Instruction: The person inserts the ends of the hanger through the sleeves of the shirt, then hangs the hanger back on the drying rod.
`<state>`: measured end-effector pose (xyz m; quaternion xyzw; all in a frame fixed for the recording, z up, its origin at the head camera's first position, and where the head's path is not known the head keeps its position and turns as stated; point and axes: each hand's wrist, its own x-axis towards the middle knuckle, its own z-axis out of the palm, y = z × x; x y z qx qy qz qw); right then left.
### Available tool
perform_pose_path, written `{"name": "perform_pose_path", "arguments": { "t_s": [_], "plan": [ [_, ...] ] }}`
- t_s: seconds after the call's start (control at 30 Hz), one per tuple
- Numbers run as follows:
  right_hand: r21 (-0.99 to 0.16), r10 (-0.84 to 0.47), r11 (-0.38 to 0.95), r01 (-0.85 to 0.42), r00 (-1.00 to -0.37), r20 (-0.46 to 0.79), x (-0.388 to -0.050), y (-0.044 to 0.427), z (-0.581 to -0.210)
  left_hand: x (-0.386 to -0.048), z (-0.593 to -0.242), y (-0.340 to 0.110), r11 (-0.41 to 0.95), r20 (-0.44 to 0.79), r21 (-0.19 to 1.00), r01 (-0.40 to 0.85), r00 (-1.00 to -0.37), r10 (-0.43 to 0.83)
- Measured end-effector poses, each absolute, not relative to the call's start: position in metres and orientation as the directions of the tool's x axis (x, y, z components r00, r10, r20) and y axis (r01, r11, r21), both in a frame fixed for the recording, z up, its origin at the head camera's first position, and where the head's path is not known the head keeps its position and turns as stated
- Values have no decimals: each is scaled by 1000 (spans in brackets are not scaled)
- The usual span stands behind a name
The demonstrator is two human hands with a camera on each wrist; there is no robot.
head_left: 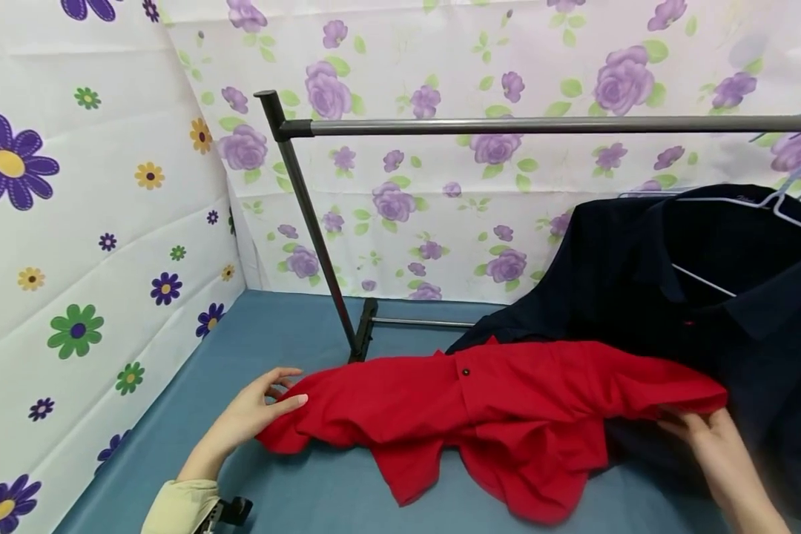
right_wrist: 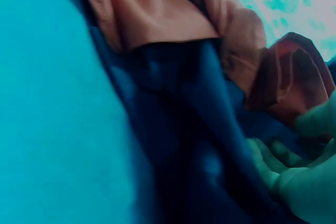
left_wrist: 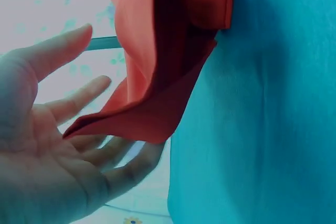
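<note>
Red shirt [head_left: 407, 400]: lies crumpled between both hands, above the blue table [head_left: 254, 334] and across the lower front of the navy shirt [head_left: 727, 348]. Shows one dark button [head_left: 466, 372]. Full outline lost in folds; cannot tell how much rests on the table and how much hangs clear.

Left hand [head_left: 247, 408]: at the left end of the red shirt, fingers and thumb loosely extended, released rather than clenched. In the left wrist view, thumb clear of the cloth; other fingers partly hidden behind the red hem. Pale sleeve [head_left: 176, 504] and black wrist device [head_left: 236, 512] below, both cut off by the bottom edge of the head view.

Right hand [head_left: 724, 452]: reaches under the right end of the red shirt, in front of the navy shirt. Fingertips covered by cloth in the head view; in the right wrist view, blurred, dim and cropped at the right edge. Cannot tell whether released or pinching the red cloth.

Navy shirt: on a light hanger [head_left: 778, 199], below the metal rail [head_left: 547, 126]. Lower front partly covered by red cloth; right side cropped; folds hard to separate in the darkness.

Rack post [head_left: 317, 230]: leans in view, base partly hidden behind the red shirt.
</note>
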<state>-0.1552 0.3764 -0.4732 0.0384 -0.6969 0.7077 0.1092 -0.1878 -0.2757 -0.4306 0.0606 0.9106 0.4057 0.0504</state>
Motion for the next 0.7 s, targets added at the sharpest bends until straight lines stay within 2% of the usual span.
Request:
{"name": "perform_pose_path", "arguments": {
  "t_s": [0.07, 0.13, 0.2, 0.27, 0.37, 0.5, 0.7],
  "plan": [
    [-953, 150, -67, -295, -947, 283, -155, 378, -464, -188, -431, -273, 648, 8, 753, 113, -987, 162],
    [-931, 215, -56, -361, -915, 342, -155, 378, -455, -189, -431, -271, 634, 58, 758, 156, -983, 173],
    [-921, 277, 116, -371, -879, 389, -155, 376, -446, -192, -431, -268, 621, 99, 757, 200, -976, 194],
    [-893, 322, 335, -300, -855, 407, -155, 373, -438, -195, -430, -264, 617, 127, 752, 230, -970, 207],
    [-770, 325, 603, -209, -817, 476, -159, 366, -430, -200, -430, -258, 622, 145, 739, 259, -963, 228],
    [-674, 236, 685, -277, -791, 565, -167, 354, -427, -207, -431, -249, 630, 141, 727, 273, -957, 253],
    [-631, 109, 697, -341, -819, 564, -179, 340, -429, -220, -432, -234, 622, 136, 724, 298, -946, 295]
  ]
}}
